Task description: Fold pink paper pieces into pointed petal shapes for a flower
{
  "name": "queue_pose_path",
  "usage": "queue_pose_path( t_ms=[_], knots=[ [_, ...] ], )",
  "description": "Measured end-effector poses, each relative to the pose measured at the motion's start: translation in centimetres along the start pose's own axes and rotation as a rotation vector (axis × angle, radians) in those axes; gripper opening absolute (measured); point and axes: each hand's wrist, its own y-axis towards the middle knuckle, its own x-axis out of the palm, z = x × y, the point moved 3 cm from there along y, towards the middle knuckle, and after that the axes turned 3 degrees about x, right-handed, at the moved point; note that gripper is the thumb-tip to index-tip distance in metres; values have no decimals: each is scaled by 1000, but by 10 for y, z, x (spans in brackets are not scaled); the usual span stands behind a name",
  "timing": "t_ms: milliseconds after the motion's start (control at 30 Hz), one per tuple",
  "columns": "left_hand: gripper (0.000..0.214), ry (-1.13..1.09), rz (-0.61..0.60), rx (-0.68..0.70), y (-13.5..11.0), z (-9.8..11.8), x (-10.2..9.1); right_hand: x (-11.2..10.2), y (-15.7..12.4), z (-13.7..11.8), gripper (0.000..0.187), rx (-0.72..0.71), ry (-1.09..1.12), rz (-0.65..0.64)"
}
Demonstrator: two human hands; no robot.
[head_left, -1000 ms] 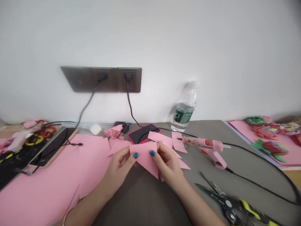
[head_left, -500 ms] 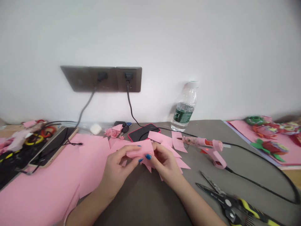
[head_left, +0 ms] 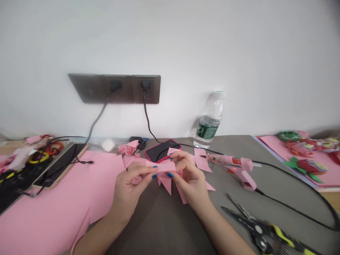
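Backdrop: plain white wall [head_left: 170, 42] with a dark socket plate [head_left: 114, 88], two black cables dropping from it down to the desk.

Work surface: grey desk [head_left: 159, 230], with a big pink paper sheet [head_left: 53, 216] covering its left side.

Left hand [head_left: 134, 189]: up off the desk, closed in toward the middle, thumb and fingers pinching the left end of a folded pink paper strip [head_left: 162, 166].

Right hand [head_left: 190, 179]: mirrors the left, pinching the strip's right end, blue-painted thumbnails nearly meeting on top.

Strip position: held between both hands, right over the pointed pink paper triangles [head_left: 166, 184]. Can't really tell if those points are joined to the strip or just lying loose underneath.

Handling tip: keep the grip in the fingertips and the pressure even on both ends, so the fold stays straight and the thin paper doesn't buckle.

Nearby: pink hot glue gun [head_left: 240, 173] to the right, yellow-handled pliers [head_left: 259, 229] at the front right corner, black phone in a pink case [head_left: 162, 150] just past the hands.

Further back: water bottle [head_left: 209, 122] by the wall, finished paper flowers [head_left: 301, 148] on the far right.
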Motion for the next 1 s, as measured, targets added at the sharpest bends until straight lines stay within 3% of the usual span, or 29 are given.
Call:
queue_pose_path(
  t_ms=[133, 333, 500, 733, 867, 1000],
  knots=[
    [16, 71, 32, 92, 1, 0, -2, 1, -1, 1, 25, 20, 51, -31],
    [13, 54, -90, -32, 0, -3, 4, 5, -1, 4, 22, 144, 242, -24],
    [14, 111, -178, -40, 0, -1, 8, 10, 0, -1, 3, 65, -37, -155],
    [14, 133, -227, -49, -3, -5, 10, 13, -2, -12, 17, -115, -382, -167],
    [17, 112, -233, -42, -1, -2, 11, 11, -1, -13, 19, -149, -444, -136],
    [18, 112, -202, -80, 6, 0, 6, 0, 4, -6, 19, -73, -370, -78]
  ],
)
